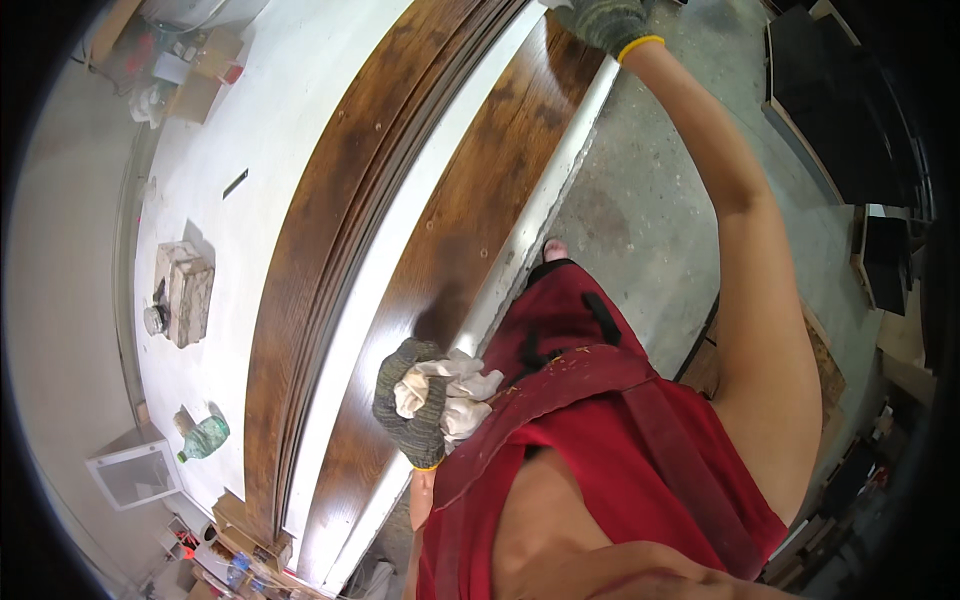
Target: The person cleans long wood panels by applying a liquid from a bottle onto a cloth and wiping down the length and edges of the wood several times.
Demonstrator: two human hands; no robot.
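From the left, I log on the worktop [235, 130]: one marbled box [188, 295]; one green bottle [206, 438]; stacked brown boards [335, 200], count unclear; one separate brown board [470, 210] along the near edge, long axis lower left to upper right. Left hand [413, 430]: curled around one white cloth [465, 388]. Right hand [605, 22], upper end: grip undeterminable.

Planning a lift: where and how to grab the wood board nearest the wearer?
Probably by both long edges of the board, near each end, coming down from the wearer's side. It's long, narrow and seems flat, with white strips showing beyond both edges. Its underside is hidden, so scooping is uncertain.
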